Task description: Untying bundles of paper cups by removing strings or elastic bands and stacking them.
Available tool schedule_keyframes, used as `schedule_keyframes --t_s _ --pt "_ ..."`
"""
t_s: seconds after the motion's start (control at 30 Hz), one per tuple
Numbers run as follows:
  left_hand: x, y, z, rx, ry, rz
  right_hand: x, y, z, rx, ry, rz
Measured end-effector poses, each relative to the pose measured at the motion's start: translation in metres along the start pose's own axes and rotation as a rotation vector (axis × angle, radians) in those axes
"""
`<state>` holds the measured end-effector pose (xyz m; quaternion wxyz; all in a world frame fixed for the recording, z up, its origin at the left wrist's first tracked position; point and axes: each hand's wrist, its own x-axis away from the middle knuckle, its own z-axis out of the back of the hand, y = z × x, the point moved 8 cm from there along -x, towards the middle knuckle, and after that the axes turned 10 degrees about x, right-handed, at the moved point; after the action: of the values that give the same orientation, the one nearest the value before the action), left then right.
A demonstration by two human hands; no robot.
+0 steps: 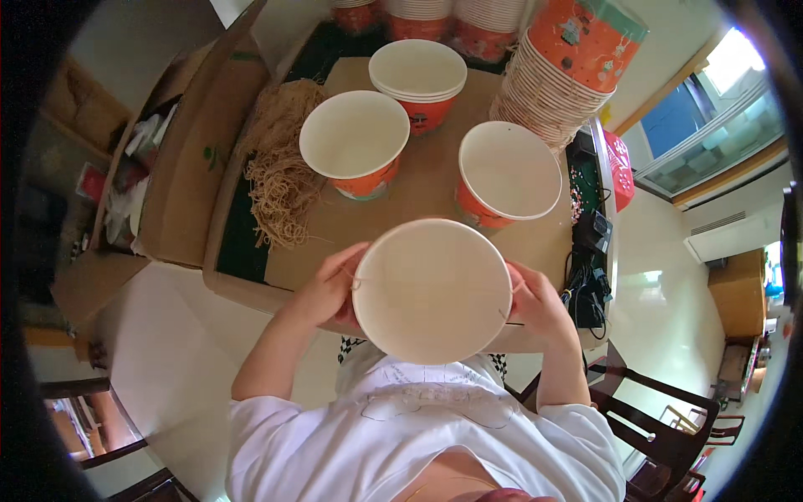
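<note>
A large paper bucket [432, 293] with a white inside is held in front of my chest, its mouth facing up toward me. My left hand [336, 283] grips its left side just under the rim, and my right hand [535, 294] grips the right side. Short bits of thin cord show at the rim beside both hands. The fingers behind the bucket are partly hidden. Just beyond it on the table stand an orange-printed paper bucket [510, 170], another one [355, 135] and a small nested stack [418, 71]. A bundle of brown cords [284, 159] lies at their left.
Tall stacks of buckets [556, 92] rise at the back right, with more along the back. Cardboard [418, 197] covers the tabletop. An open carton [188, 159] stands at the left. Black cables and adapters [590, 276] lie along the right edge, near a dark wooden chair [661, 410].
</note>
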<state>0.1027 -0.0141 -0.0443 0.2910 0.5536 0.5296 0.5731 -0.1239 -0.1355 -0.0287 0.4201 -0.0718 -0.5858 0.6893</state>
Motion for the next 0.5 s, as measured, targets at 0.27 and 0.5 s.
schedule_keyframes --t_s 0.27,0.5 --pt "-0.018 0.122 -0.047 0.292 -0.223 -0.328 0.031 -0.092 0.078 -0.291 0.156 0.510" --pt "-0.050 0.274 -0.132 -0.127 -0.394 -1.158 -0.014 -0.179 0.231 -0.705 0.370 0.823"
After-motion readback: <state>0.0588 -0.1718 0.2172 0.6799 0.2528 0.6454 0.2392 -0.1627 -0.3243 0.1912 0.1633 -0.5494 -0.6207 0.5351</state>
